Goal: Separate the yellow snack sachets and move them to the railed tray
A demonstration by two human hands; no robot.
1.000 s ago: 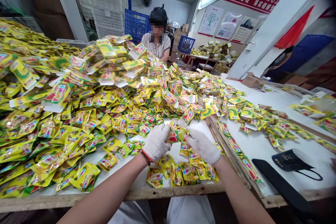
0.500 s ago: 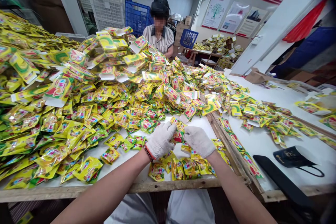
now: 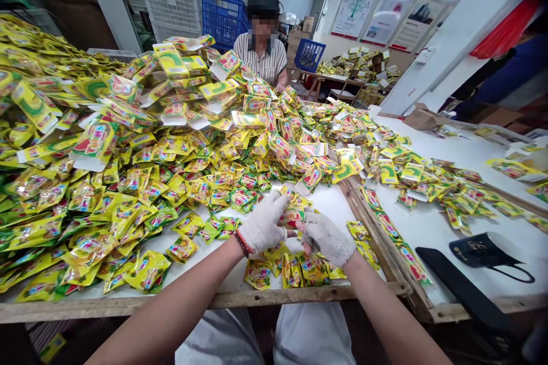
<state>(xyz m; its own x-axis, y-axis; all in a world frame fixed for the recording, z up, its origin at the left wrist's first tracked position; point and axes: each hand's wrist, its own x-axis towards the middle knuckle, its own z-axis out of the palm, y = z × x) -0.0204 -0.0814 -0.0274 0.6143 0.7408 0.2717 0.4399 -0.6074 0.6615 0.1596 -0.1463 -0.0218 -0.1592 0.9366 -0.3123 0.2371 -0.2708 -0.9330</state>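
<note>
Between my hands, over the white tabletop, is a small yellow, green and red printed box (image 3: 294,216). My left hand (image 3: 263,227), in a white knit glove with bare fingertips, grips its left side. At the right end of the box, my right hand (image 3: 330,239) is closed with bent fingers, gloved the same way; its grip is partly hidden. Shiny yellow packets (image 3: 314,270) stand and lie in a row below my hands. To the left of my left wrist are loose packets (image 3: 182,249).
A big heap of packets (image 3: 124,205) and open-ended boxes (image 3: 95,142) covers the left and back. A wooden strip (image 3: 372,228) divides the table. To the right lie a black bar-shaped object (image 3: 458,285) and a dark mug (image 3: 486,250). Across the table sits a person (image 3: 262,60).
My hands have turned slightly around the box, with bare fingertips now showing at its lower right. My right hand has shifted a little lower. The camera view has moved slightly.
</note>
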